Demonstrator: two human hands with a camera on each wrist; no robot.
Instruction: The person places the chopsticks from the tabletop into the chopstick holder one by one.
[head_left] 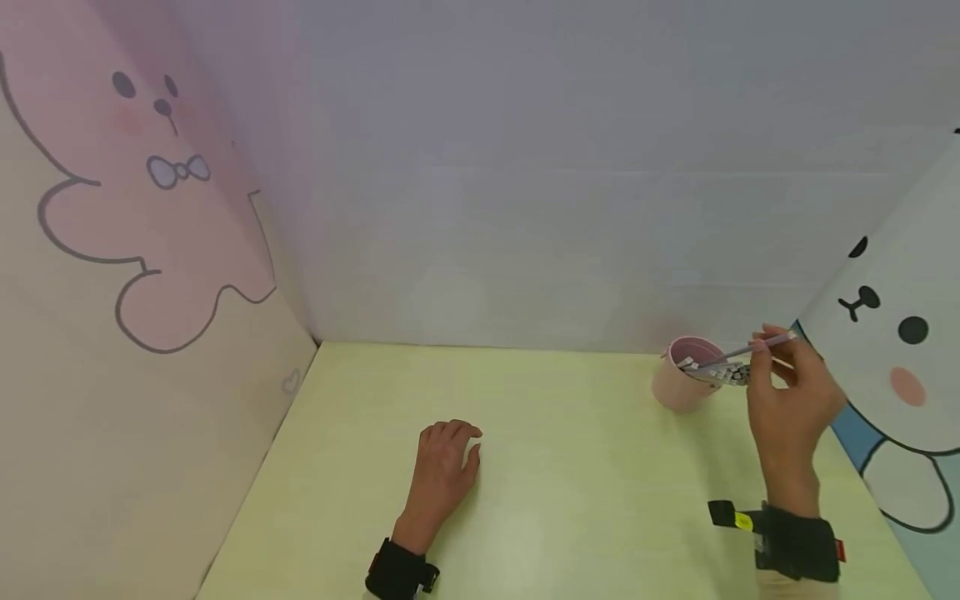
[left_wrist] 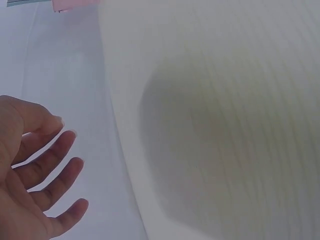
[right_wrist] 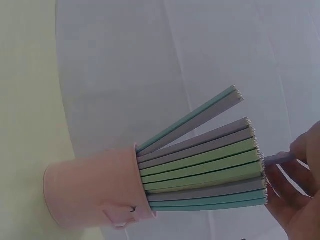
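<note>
Between thumb and fingertips, my right hand (head_left: pixel 793 408) pinches a slim lilac pencil-like stick (head_left: pixel 742 352), which slants down into a small pink bucket (head_left: pixel 677 389). More sticks in lilac, green and teal (right_wrist: pixel 207 167) lean out over the bucket's rim towards this hand, their pale ends level in a bundle. In the right wrist view, the bundle hides most of the pinched stick. A teal stick and a lilac one stand apart from the others. My left hand (head_left: pixel 444 467) is low over the table, its fingers loosely bent and holding nothing.
The bucket stands at the back right of the pale yellow-green table (head_left: pixel 540 467), close to the plain back wall (head_left: pixel 495 208). Side panels with cartoon animals, a pink one (head_left: pixel 187 242) and a white one (head_left: pixel 870 367), border the table. Both wrists wear dark camera straps (head_left: pixel 798 542).
</note>
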